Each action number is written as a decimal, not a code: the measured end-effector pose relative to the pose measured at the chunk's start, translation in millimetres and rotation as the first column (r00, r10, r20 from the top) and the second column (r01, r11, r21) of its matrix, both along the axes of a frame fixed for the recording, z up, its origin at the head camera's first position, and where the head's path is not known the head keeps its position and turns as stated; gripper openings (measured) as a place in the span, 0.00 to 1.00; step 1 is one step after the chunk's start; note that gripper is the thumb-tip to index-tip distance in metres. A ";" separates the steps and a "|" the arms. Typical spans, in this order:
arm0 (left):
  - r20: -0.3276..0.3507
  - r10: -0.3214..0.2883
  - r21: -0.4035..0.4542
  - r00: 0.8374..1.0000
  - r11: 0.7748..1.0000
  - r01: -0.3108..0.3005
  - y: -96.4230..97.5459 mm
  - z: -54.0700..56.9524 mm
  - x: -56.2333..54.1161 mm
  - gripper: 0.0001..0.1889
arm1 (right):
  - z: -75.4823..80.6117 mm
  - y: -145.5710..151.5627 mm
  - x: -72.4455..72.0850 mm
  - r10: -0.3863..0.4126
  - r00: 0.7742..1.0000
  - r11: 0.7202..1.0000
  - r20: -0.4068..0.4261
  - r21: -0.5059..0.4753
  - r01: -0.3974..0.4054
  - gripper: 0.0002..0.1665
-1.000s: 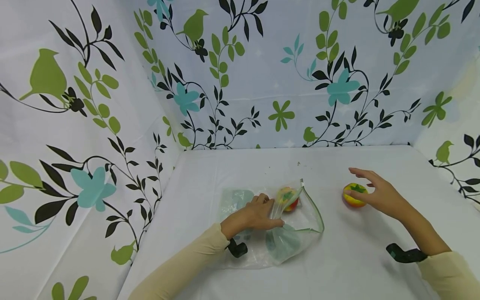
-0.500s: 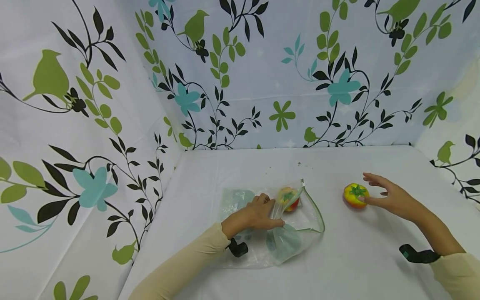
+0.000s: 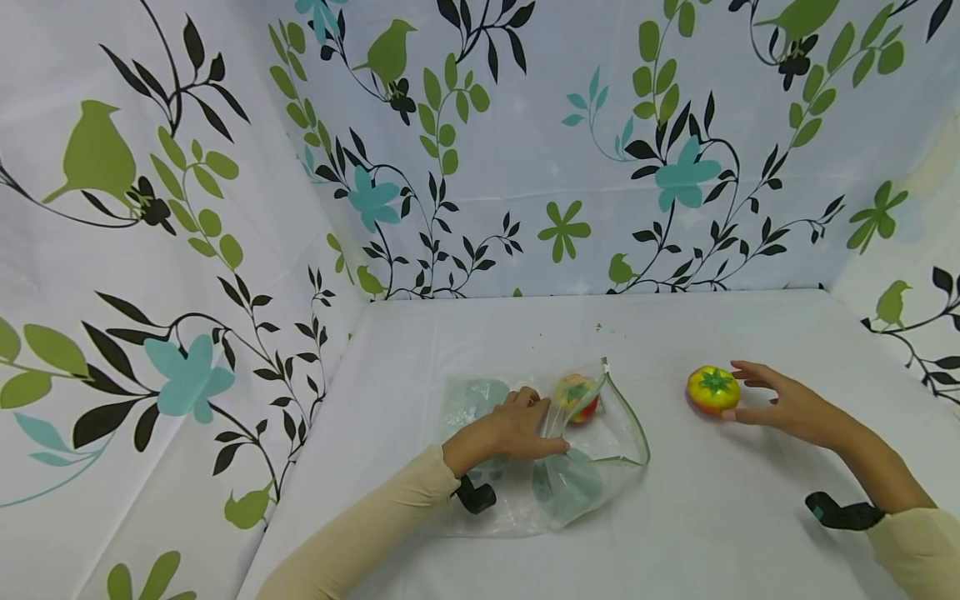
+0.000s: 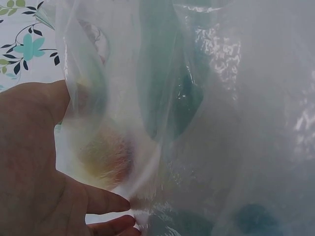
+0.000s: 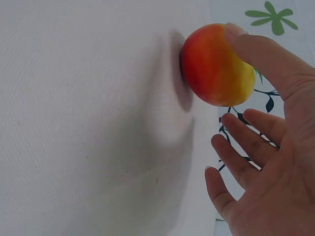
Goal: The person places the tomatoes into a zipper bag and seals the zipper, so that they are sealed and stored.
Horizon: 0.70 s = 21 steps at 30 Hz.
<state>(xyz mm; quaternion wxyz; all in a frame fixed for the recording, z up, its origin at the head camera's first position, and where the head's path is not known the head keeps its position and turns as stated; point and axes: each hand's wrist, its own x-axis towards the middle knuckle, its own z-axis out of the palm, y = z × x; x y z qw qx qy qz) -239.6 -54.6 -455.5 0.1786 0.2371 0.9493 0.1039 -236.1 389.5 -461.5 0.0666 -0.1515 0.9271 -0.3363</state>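
A clear zip bag (image 3: 517, 508) with pale green patches lies on the table, its green-edged mouth raised and gaping to the right. My left hand (image 3: 506, 429) holds the bag near that mouth, thumb and fingers spread apart against the film. Through the plastic shows a red-and-yellow tomato (image 3: 573, 398), blurred in the left wrist view. Another red-and-yellow tomato (image 3: 712, 389) with a green leafy top rests to the right of the bag. Beside it is my right hand (image 3: 798, 408); its thumb overlaps the tomato in the right wrist view, while the other fingers lie loosely bent apart from it.
White cloth covers the table (image 3: 675, 517). Patterned cloth walls (image 3: 465, 208) with leaves and birds rise behind it and at both sides. Tiny dark specks lie near the back of the table.
My right hand has moved right and a little toward me, from over the tomato to its right side. The left hand and bag stay where they were.
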 end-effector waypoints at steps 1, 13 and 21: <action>-0.002 -0.003 -0.001 1.000 1.000 0.003 -0.2 0.1 -0.1 0.48 | -1.2 0.3 0.1 0.000 1.000 1.000 0.003 0.002 0.000 0.51; -0.003 -0.011 -0.002 1.000 1.000 0.011 -1.7 -0.6 -0.8 0.48 | -7.2 -0.9 0.6 -0.008 1.000 1.000 -0.001 0.013 0.008 0.48; -0.009 -0.016 -0.002 1.000 1.000 0.016 -1.6 -0.5 -0.4 0.48 | -10.7 -2.6 -1.1 -0.038 0.999 0.999 -0.002 0.033 0.038 0.47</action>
